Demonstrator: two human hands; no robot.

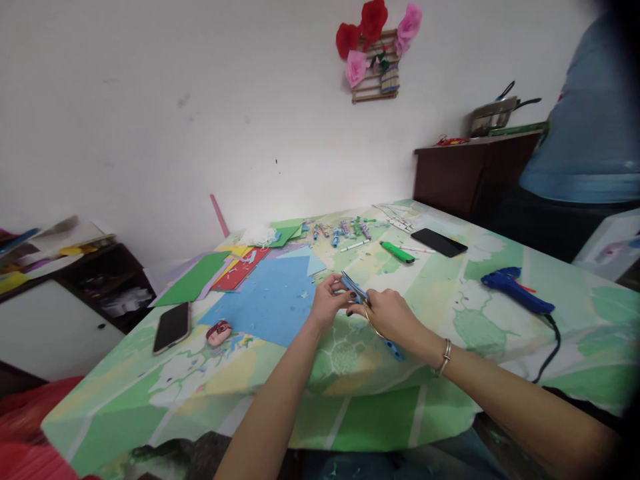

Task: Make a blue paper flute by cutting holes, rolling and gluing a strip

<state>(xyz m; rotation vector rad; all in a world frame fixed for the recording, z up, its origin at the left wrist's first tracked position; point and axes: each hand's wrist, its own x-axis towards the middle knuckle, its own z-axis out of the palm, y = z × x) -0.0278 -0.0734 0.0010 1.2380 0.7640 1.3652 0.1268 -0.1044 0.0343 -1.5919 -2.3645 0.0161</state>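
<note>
My left hand (326, 303) pinches a small blue paper piece (349, 283) above the near middle of the table. In my right hand (395, 315) is a pair of scissors (373, 324) with gold-coloured handles, its blades up against the blue piece. How far the blades are apart cannot be made out. Just below my right hand is a small blue item with dark spots (394, 350). Left of my hands lies a large blue paper sheet (270, 293) sprinkled with tiny scraps.
Green paper (193, 280), red paper (240, 270) and a phone (173, 328) lie left. Behind are small rolled paper pieces (345, 230), a green cutter (397, 252) and a black phone (439, 242). A corded blue glue gun (517, 288) lies right; a person (590, 120) stands beyond.
</note>
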